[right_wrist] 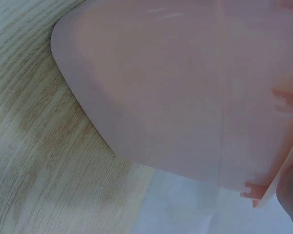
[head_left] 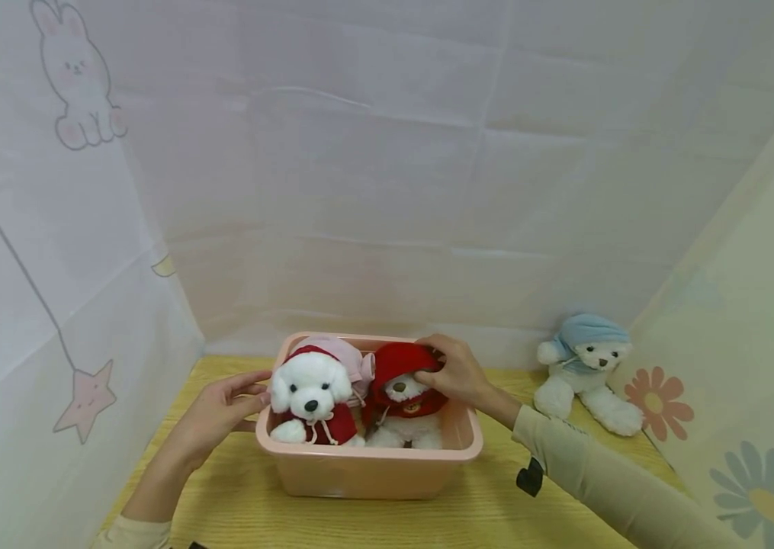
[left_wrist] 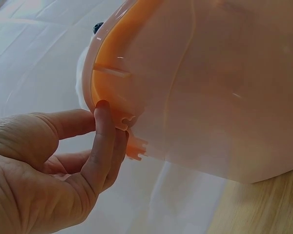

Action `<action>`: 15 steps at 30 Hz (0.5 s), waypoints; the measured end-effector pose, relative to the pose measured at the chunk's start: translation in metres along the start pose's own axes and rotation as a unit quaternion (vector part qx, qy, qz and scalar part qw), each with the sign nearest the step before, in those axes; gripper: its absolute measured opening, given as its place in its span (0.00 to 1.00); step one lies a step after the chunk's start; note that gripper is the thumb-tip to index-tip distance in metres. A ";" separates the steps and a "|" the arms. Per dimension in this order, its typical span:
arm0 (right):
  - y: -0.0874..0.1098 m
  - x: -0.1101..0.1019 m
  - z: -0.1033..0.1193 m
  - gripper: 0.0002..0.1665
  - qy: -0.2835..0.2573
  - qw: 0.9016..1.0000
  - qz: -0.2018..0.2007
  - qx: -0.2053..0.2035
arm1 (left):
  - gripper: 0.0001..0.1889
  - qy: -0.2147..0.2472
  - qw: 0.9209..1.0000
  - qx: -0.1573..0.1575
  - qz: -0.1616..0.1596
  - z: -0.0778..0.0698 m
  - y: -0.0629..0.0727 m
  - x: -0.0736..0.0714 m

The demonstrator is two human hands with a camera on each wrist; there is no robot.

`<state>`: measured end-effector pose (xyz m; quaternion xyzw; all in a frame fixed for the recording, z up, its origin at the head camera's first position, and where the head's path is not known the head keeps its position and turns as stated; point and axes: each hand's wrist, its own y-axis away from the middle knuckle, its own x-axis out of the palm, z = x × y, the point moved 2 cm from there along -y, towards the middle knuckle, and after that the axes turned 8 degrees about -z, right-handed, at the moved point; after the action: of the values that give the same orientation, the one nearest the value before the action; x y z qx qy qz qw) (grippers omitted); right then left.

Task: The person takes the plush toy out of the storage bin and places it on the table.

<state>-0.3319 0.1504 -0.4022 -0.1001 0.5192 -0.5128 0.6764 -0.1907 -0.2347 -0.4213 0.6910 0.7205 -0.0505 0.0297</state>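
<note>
A pink plastic bin [head_left: 366, 473] holds several plush toys. At its left rim, my left hand [head_left: 225, 408] pinches the edge, with the thumb and fingertips at the lip in the left wrist view. Inside, a white plush dog [head_left: 313, 389] in a dark red outfit leans at the left. Beside it sits a white plush bear [head_left: 403, 435] in a red hood. My right hand [head_left: 458, 374] reaches over the right rim and grips the hood, its thumb by the bear's face. A pink-clothed plush toy [head_left: 325, 347] is partly hidden behind the dog.
Another white plush bear [head_left: 589, 381] in a light blue hat and scarf sits at the right, against the wall. The bin stands on a wood-grain table [head_left: 236, 496]. Pale printed sheets [head_left: 373, 191] enclose the back and both sides.
</note>
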 end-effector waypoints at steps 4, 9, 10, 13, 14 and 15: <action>0.000 -0.001 -0.001 0.26 -0.003 1.000 -0.019 -0.022 | 0.34 -0.001 1.000 0.002 0.000 -0.001 0.001 0.000; 0.001 -0.003 0.000 0.27 0.012 0.996 -0.046 -0.071 | 0.34 -0.004 1.000 0.003 -0.003 -0.001 0.001 0.000; 0.001 -0.004 0.000 0.27 0.012 0.995 -0.053 -0.081 | 0.34 -0.004 1.000 0.003 -0.003 -0.001 0.000 0.000; 0.001 -0.005 0.002 0.28 0.003 0.991 -0.074 -0.113 | 0.34 -0.002 1.000 0.001 -0.003 -0.001 0.000 0.000; 0.001 -0.006 0.002 0.28 -0.001 0.989 -0.080 -0.126 | 0.34 -0.003 1.000 0.001 -0.003 -0.001 0.000 0.001; 0.001 -0.006 0.003 0.28 -0.004 0.987 -0.086 -0.137 | 0.34 -0.004 1.000 0.000 -0.003 -0.001 0.000 0.001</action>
<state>-0.3285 0.1543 -0.3981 -0.2384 0.5711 -0.4924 0.6120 -0.1909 -0.2338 -0.4209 0.6889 0.7222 -0.0532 0.0319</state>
